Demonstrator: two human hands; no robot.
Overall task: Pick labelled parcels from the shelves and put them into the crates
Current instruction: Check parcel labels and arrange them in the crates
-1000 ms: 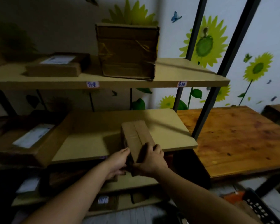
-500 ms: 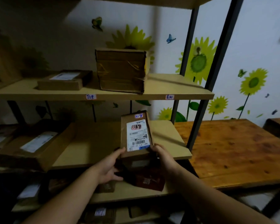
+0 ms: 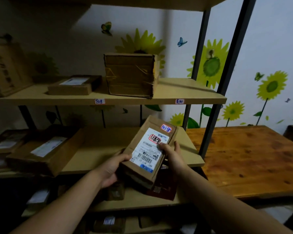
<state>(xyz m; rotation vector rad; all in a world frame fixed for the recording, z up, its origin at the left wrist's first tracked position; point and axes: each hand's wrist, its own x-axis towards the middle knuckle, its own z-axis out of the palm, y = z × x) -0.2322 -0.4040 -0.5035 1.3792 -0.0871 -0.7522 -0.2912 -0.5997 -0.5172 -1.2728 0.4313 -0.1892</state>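
Observation:
I hold a flat brown cardboard parcel (image 3: 148, 149) in front of the middle shelf (image 3: 98, 147), tilted to the right, its white shipping label with a barcode facing me. My left hand (image 3: 111, 168) grips its lower left edge. My right hand (image 3: 172, 152) grips the right edge, thumb lying on the label. No crate is in view.
A large taped box (image 3: 130, 74) and a flat labelled parcel (image 3: 74, 85) sit on the upper shelf (image 3: 184, 94). More labelled parcels (image 3: 41, 152) lie at the left of the middle shelf and on the lower shelves. A wooden table (image 3: 249, 157) stands to the right, past the dark shelf posts (image 3: 227, 78).
The parcel came off the middle shelf, was turned label side towards me, then tilted to the right. My right thumb now lies on the label. The view has tilted upward.

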